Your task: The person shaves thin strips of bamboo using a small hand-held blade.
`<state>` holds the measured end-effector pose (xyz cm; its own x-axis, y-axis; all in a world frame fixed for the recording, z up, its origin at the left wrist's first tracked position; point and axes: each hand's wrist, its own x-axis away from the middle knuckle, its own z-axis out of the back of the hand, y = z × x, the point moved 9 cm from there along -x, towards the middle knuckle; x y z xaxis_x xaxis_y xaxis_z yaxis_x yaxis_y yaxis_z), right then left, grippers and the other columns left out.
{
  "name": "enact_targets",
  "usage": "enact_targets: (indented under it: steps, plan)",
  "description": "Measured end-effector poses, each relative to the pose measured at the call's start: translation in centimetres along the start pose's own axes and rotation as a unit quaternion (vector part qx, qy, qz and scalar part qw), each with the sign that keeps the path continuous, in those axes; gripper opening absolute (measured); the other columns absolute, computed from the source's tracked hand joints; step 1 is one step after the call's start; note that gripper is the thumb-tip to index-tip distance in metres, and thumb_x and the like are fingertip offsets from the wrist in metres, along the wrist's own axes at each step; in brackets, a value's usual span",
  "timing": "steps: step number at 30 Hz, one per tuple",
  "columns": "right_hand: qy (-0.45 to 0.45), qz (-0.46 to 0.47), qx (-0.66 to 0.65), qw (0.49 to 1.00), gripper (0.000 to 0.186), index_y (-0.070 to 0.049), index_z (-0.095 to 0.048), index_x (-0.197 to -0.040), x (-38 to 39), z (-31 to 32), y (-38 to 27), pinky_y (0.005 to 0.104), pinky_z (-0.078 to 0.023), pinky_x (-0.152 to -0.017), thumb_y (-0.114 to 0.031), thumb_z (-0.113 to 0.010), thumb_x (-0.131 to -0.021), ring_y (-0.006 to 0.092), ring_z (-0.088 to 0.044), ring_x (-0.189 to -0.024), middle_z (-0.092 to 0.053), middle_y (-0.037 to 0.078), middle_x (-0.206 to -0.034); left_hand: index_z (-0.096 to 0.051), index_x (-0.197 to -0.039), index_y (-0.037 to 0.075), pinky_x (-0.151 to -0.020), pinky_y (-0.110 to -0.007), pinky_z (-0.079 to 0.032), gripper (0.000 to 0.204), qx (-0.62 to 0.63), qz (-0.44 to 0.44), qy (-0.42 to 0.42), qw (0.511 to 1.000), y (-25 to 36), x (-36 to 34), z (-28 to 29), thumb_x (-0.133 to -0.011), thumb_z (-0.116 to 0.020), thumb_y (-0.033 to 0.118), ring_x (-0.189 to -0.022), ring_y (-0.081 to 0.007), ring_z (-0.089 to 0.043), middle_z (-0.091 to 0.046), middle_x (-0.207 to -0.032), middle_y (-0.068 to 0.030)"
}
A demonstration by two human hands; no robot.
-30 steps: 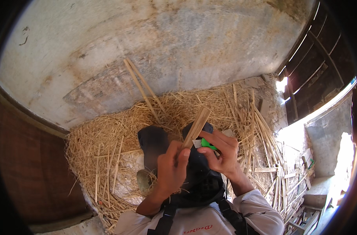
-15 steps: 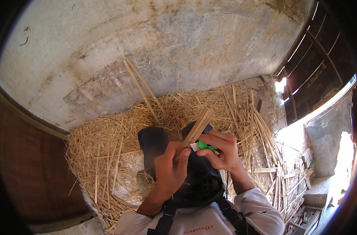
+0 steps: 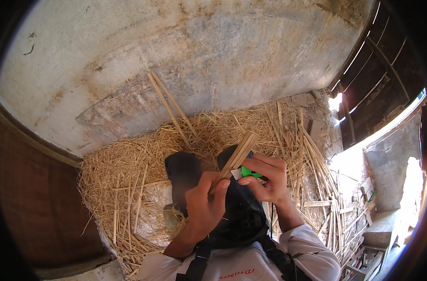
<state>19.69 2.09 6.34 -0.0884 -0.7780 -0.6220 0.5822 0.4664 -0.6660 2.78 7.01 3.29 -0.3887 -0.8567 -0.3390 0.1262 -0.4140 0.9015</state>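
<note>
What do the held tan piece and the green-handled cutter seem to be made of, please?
Tan piece: probably bare bamboo or wood, judging by its matte, lengthwise grain. Cutter's green handle: likely smooth plastic, given its bright, even colour; flat, grey blade: apparently metal.

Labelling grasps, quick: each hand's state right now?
Left hand: closed, holding the wood.
Right hand: closed, holding the green cutter in its fingers.

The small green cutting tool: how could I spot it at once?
Below the big stained grey wall, find the dark trouser knees. Near the right one, the right hand holds the green tool with its flat silvery blade. Vivid green sets it apart from flat tan strips in the left hand.
</note>
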Motion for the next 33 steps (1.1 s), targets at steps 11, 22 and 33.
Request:
enact_targets:
  steps: [11, 22, 33]
  plan:
    - [0.010, 0.009, 0.028, 1.000, 0.042, -0.006, -0.079, -0.118, -0.3, -0.2, -0.4, 0.0324, -0.044, -0.050, -0.023, -0.089, -0.081, 0.0197, -0.058, -0.055, -0.061, 0.005, -0.073, -0.064, -0.105, 0.000, -0.053, -0.024, -0.039, 0.013, -0.011, -0.031, 0.035, 0.999, 1.2, -0.4, 0.2, -0.106, -0.064, 0.012, -0.060, -0.0033, -0.052, -0.060, -0.069, -0.0007]
    - [0.050, 0.026, 0.067, 0.996, 0.042, -0.005, -0.079, -0.117, -0.5, -0.3, -1.0, 0.0314, -0.046, -0.050, -0.021, -0.088, -0.080, 0.0188, -0.060, -0.056, -0.062, 0.004, -0.072, -0.065, -0.104, 0.002, -0.053, -0.028, -0.045, 0.017, 0.020, 0.029, -0.004, 0.999, -0.8, 0.1, 0.0, -0.106, -0.068, 0.018, -0.059, -0.0090, -0.058, -0.065, -0.071, -0.0065]
    - [0.003, -0.039, -0.168, 0.985, 0.041, 0.000, -0.077, -0.119, 0.4, -2.1, 1.9, 0.0321, -0.045, -0.055, -0.032, -0.080, -0.092, 0.0197, -0.061, -0.061, -0.064, 0.009, -0.076, -0.056, -0.101, 0.007, -0.054, -0.021, -0.030, 0.029, 0.339, 0.190, -0.179, 0.904, -2.4, 0.2, -2.4, -0.113, -0.056, 0.034, -0.062, -0.0014, -0.041, -0.048, -0.075, 0.0053]
